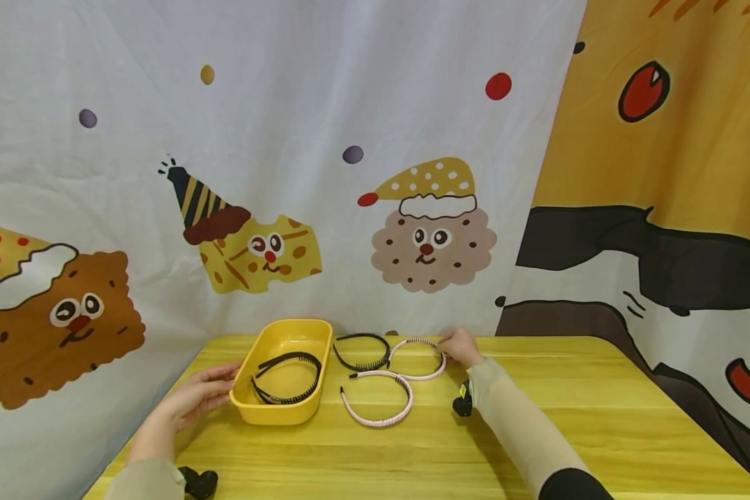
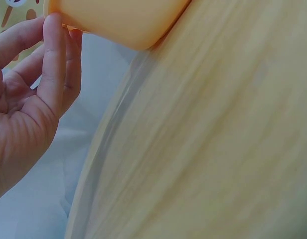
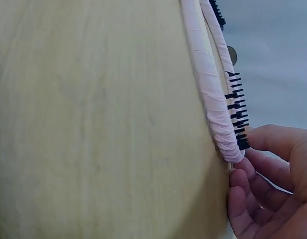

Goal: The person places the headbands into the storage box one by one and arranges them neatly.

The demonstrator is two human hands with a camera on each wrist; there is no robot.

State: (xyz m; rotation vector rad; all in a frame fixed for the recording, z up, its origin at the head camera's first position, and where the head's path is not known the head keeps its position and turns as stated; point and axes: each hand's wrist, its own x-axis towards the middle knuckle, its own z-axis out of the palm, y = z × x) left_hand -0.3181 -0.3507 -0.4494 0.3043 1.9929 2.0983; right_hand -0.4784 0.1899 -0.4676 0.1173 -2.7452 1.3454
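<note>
Seemingly partway: black toothed headband (image 1: 318,369) (perhaps two) inside yellow oblong tray (image 1: 281,415); slim black headband (image 1: 370,366), two pink wrapped headbands (image 1: 381,422) left on worktop (image 1: 575,396). Right hand (image 1: 462,347) pinches farther pink headband (image 1: 415,377); left hand's (image 1: 201,397) straight fingers touch tray.

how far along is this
Looks done: at least one black toothed headband in the yellow plastic tray. In hand: a pink wrapped headband, pinched by the right hand. Probably left: a nearer pink headband and another black headband, on the yellow wood-grain table.
</note>
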